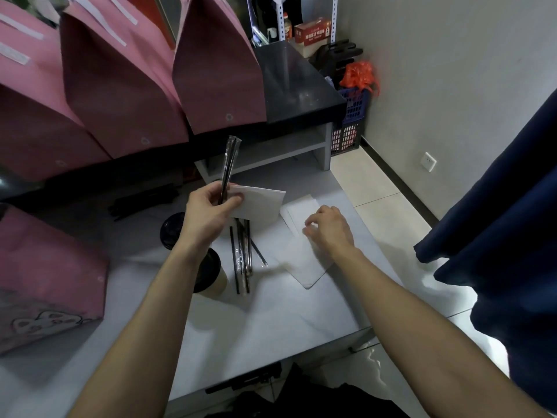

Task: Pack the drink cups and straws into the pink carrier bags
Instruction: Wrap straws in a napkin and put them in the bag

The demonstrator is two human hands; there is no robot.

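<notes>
My left hand (208, 206) holds a wrapped black straw (229, 164) upright together with a white napkin (259, 203), above the white table (271, 312). My right hand (328, 227) rests with curled fingers on a pile of white napkins (304, 263), pinching its top edge. Several wrapped black straws (242, 257) lie loose on the table between my hands. Two drink cups with black lids (171, 230) (211, 273) stand under my left forearm. Three pink carrier bags (217, 70) (120, 86) (30, 116) stand on the dark counter behind. Another pink bag (51, 273) sits at the left on the table.
A bundle of black straws (144, 199) lies in shadow under the counter. A grey shelf (271, 152) stands behind the table. A blue crate (352, 116) with an orange bag sits on the floor by the wall. Dark blue cloth (497, 221) hangs at the right.
</notes>
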